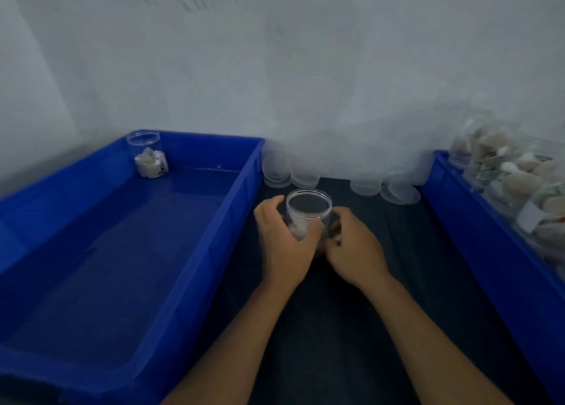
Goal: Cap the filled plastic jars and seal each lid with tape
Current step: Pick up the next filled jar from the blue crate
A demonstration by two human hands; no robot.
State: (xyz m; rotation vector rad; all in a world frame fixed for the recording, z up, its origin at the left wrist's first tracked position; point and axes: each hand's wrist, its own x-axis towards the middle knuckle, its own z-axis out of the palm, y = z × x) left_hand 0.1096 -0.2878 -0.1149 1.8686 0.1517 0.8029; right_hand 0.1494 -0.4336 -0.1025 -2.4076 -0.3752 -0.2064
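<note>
Clear plastic jar (308, 212) stands upright on the dark table (336, 328), between the two blue bins, lid seated on top. Left hand (282, 245) wraps the near-left wall, fingers curled on it; right hand (354, 251) sits low at the right wall, fingertips pinched on something small and pale, likely a tape end, too blurred to confirm. Risks as I judge them: the jar is light and only part filled, so a sideways pull on tape could tip or spin it if the left grip slackens; tape laid crooked could miss the lid seam; a lid not fully seated would get sealed askew. Loose lids (397, 190) lie close behind by the wall, easy to knock. Left bin (195, 251) holds one finished jar (148, 157); right bin (477, 236) is crowded with filled jars (507, 175).
</note>
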